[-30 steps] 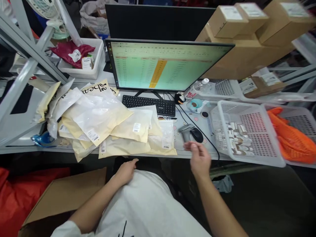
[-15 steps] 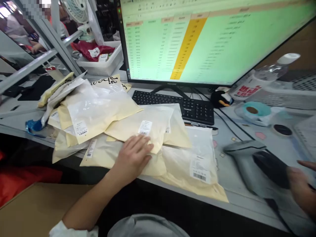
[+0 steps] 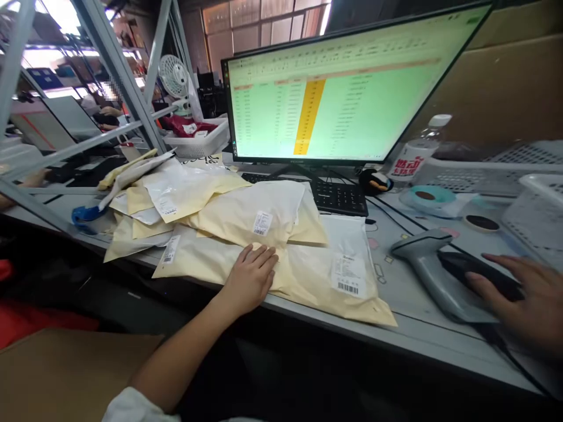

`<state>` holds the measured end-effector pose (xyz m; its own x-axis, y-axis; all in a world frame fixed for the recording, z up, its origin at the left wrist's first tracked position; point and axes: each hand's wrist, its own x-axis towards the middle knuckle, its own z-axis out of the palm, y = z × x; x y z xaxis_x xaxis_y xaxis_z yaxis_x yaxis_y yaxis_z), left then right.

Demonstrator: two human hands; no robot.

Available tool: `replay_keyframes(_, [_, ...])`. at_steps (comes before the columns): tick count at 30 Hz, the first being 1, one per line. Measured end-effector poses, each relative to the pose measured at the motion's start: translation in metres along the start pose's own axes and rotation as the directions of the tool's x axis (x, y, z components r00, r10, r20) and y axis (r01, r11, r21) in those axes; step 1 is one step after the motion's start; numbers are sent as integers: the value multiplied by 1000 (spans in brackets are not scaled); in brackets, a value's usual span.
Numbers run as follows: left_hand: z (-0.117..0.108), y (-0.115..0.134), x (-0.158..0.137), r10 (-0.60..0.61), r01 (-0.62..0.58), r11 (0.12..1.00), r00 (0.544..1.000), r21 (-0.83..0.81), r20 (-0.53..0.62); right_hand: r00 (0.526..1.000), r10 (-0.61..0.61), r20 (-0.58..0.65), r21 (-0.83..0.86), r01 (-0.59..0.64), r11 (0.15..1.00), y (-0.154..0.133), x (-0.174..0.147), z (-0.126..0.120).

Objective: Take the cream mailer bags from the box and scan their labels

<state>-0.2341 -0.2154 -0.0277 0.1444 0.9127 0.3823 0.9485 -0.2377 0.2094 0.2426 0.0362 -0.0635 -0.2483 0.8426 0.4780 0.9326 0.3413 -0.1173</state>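
Observation:
My left hand (image 3: 251, 278) lies flat on the cream-and-white mailing bags, its fingers stretched out just below a labelled bag (image 3: 240, 214). Another mailing bag (image 3: 314, 278), with a barcode label, lies to the right along the desk's front edge. More bags (image 3: 197, 179) are heaped on the left. At the right edge of the view my right hand (image 3: 523, 299) has its thumb and fingers apart beside a black mouse (image 3: 479, 275); whether it touches the mouse is unclear. A grey barcode scanner (image 3: 433, 275) lies just left of the mouse.
Behind the bags are a black keyboard (image 3: 336, 196) and a monitor (image 3: 352, 111) showing a spreadsheet. Toward the back right stand a bottle (image 3: 416, 152), a tape roll (image 3: 428, 199) and a white basket (image 3: 539, 214). A blue tape dispenser (image 3: 85, 217) sits at the left.
The head view has tilted up and pulled back. My right hand has come further into view, closer to the mouse and scanner. My left hand stays on the bags, slightly lower on the pile.

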Motion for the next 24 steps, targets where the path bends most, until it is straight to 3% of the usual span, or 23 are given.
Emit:
replay_keyframes(4, [-2,0,1,-18,18,999,1000,-31,10,998,38,51,116,-43,992,-7,1,-3])
replay_keyframes(9, [-12,2,7,-47,50,996,998,-67,52,996,23,84,161,-36,986,6,-1,13])
replay_keyframes(17, [-31,-1,23,-59,58,997,998,-49,-30,994,1,106,232,-25,972,11,6,12])
replay_keyframes(20, [-27,-10,27,-105,106,994,990,12,-91,994,-22,107,259,-6,966,11,12,11])
replay_keyframes(24, [-4,-21,28,-147,159,984,979,77,-140,998,-33,56,276,16,961,14,19,20])
